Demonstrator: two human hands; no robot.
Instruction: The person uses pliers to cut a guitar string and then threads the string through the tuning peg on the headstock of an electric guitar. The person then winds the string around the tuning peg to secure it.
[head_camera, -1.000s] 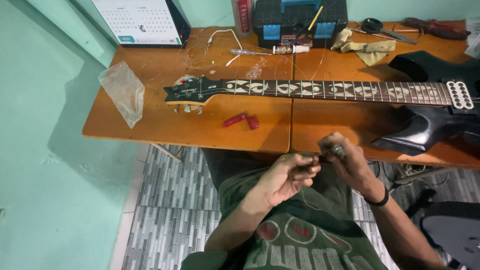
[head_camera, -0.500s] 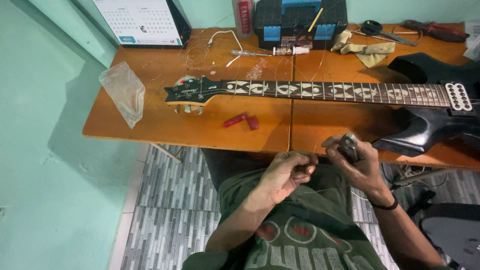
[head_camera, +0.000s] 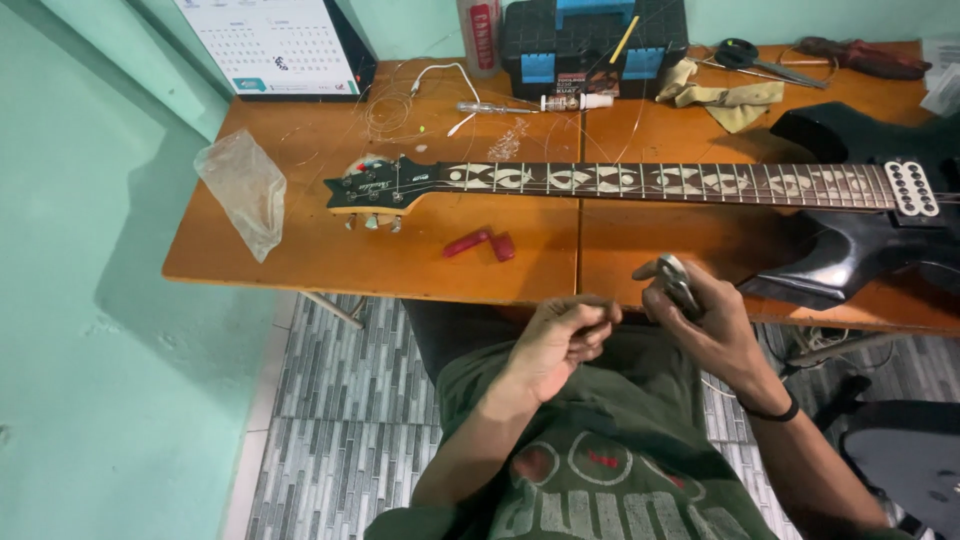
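Across the wooden table (head_camera: 300, 250) lies a black electric guitar (head_camera: 860, 240), its inlaid neck (head_camera: 650, 183) running left to a headstock (head_camera: 375, 185) with loose strings curling off it. Behind it stand a dark toolbox (head_camera: 590, 45) with blue latches, a desk calendar (head_camera: 270, 45) and a crumpled cloth (head_camera: 725, 100); a clear plastic bag (head_camera: 240, 190) sags over the left edge, and a small red piece (head_camera: 480, 243) rests near the front edge, well apart from both hands.

Just below the table edge, over the lap, the right hand (head_camera: 715, 325) holds up a small metal tool (head_camera: 678, 282), grey and shiny; I cannot tell exactly what kind. Its fingers are wrapped round the lower part, thumb pressed against the side, the upper end showing above the fist. The left hand (head_camera: 560, 335) sits just beside it, fingers curled together and pinching something too thin to make out, possibly a string end; I cannot say for sure.

The tool looks to me light, stiff and hard, smooth enough to slip in a loose grip, so the body low down, where the fingers already close, seems the sound place to hold. Anything wire-like in the left pinch would be springy and sharp-tipped, best held close to its end
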